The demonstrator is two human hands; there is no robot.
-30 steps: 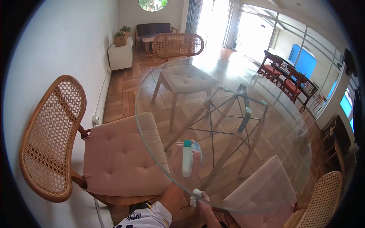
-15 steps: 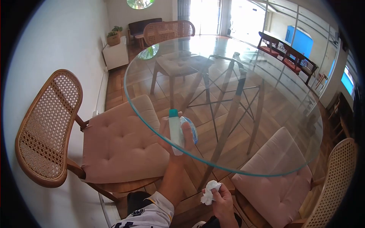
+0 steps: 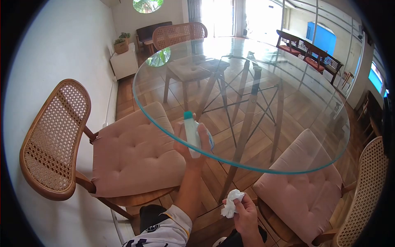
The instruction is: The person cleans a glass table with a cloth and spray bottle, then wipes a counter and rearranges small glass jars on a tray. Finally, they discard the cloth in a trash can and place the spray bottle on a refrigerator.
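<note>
My left hand (image 3: 204,138) is wrapped round a pale bottle (image 3: 192,132) with a green cap (image 3: 188,115). The bottle is tilted slightly, and part of a blue-and-white label shows at its right side. Hand and bottle appear through the near rim of the round glass tabletop (image 3: 296,136), seemingly beneath it. Lower down, near my lap, my right hand (image 3: 246,214) pinches a crumpled white tissue (image 3: 233,204) between thumb and fingers. That hand is outside the glass edge, close to the right chair.
Cushioned cane-back chairs stand at the left (image 3: 135,152), the right (image 3: 300,185) and the far side (image 3: 181,35). Wooden legs and thin dark rods (image 3: 234,107) support the glass. A white cabinet (image 3: 124,62) with plants is by the wall; benches (image 3: 308,51) line the back right.
My left hand and the bottle have shifted slightly upward, with the bottle tilting more to the left. My right hand has moved a little up and right with the tissue. The view has shifted slightly.
</note>
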